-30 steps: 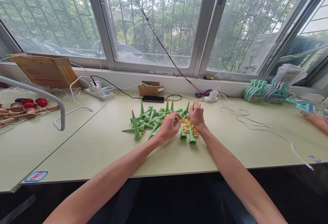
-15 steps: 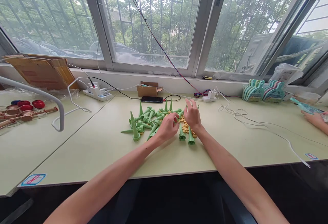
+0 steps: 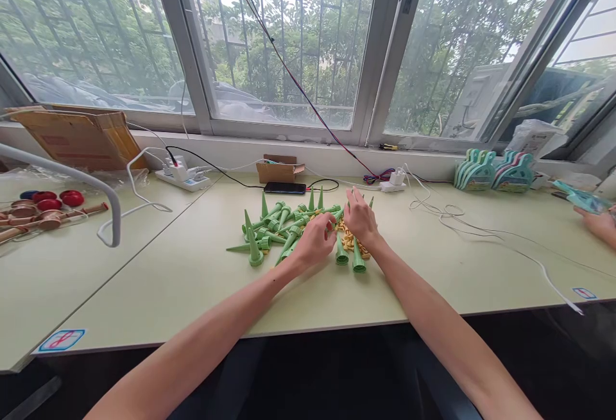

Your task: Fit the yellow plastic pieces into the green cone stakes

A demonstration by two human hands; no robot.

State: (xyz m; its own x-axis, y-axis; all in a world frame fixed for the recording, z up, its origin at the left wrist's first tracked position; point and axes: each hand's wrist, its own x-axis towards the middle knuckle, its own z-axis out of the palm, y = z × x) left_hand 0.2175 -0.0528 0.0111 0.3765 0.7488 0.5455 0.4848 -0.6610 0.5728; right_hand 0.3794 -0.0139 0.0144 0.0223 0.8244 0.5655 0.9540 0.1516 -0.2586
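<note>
Hollow green plastic watering spikes [image 3: 255, 245] lie and stand in a loose pile, each a cone with a wider round collar. My left hand [image 3: 315, 238] is at the pile's right side, its fingers curled around a green watering spike [image 3: 338, 214] that shows partly between my hands. My right hand [image 3: 360, 218] is bent over the spike's far end, fingers drawn together; whatever they pinch is hidden. Small yellow plastic pieces [image 3: 347, 240] are heaped under and beside my right hand. Two green spikes [image 3: 359, 260] lie in front with their open ends toward me.
Behind the pile are a black phone [image 3: 285, 188] and a small cardboard box [image 3: 279, 168]. White cables [image 3: 462, 218] trail across the right side. Red-balled wooden toys [image 3: 51, 215] and a white metal tube [image 3: 115, 215] are at left. Another person's hand [image 3: 597, 222] holds a teal item at far right.
My right hand's fingers have dipped and curled slightly more toward the left. My left hand stays almost still. At far right, the other person's hand and teal item have shifted.
</note>
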